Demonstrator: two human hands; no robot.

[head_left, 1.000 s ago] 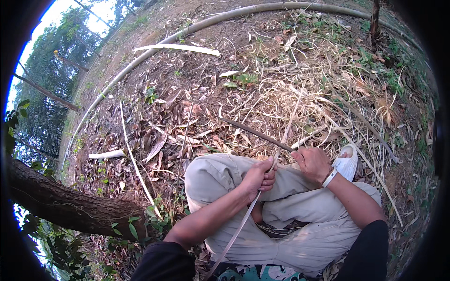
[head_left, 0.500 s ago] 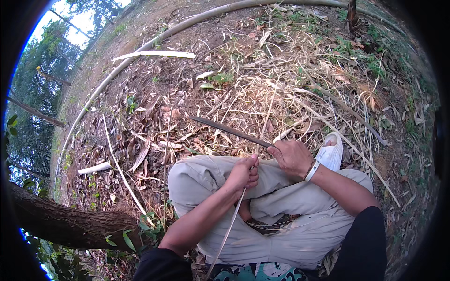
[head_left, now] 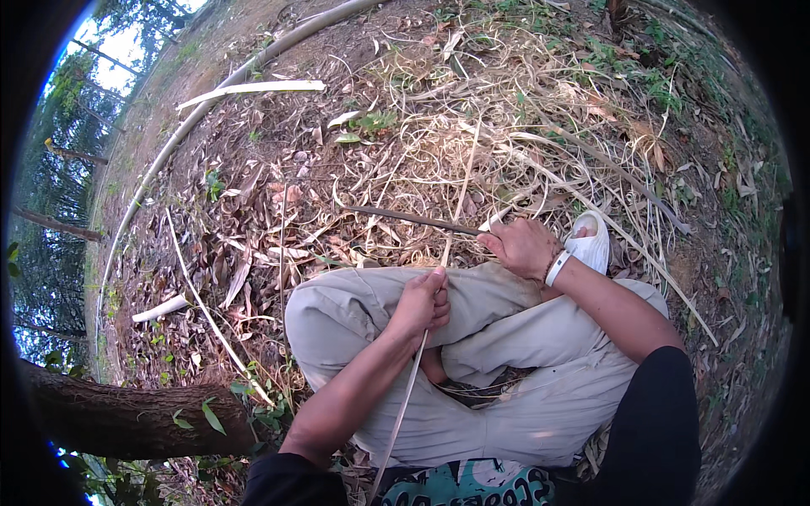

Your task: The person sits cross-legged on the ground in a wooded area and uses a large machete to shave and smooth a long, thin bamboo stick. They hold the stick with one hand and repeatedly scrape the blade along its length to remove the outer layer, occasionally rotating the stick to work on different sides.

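My left hand [head_left: 423, 302] is closed around a long, thin pale strip [head_left: 403, 395], which looks like split bamboo. One end of the strip runs down over my lap; the other slants up past my knee toward the shavings. In my closed right hand [head_left: 525, 247] is a knife [head_left: 409, 218] with a long, narrow dark blade pointing left. The blade lies across the strip a little beyond my left fingertips. My right fingers cover the knife's handle.
Curled pale shavings [head_left: 439, 160] and dry leaves cover the ground ahead. Loose strips lie at left [head_left: 207, 308] and right [head_left: 624, 228]. A long pole [head_left: 160, 160] curves across the far left. A thick trunk [head_left: 126, 413] lies by my left elbow.
My right hand and the knife have moved farther along the strip, away from my left hand, which still grips it. The whole view has shifted slightly.
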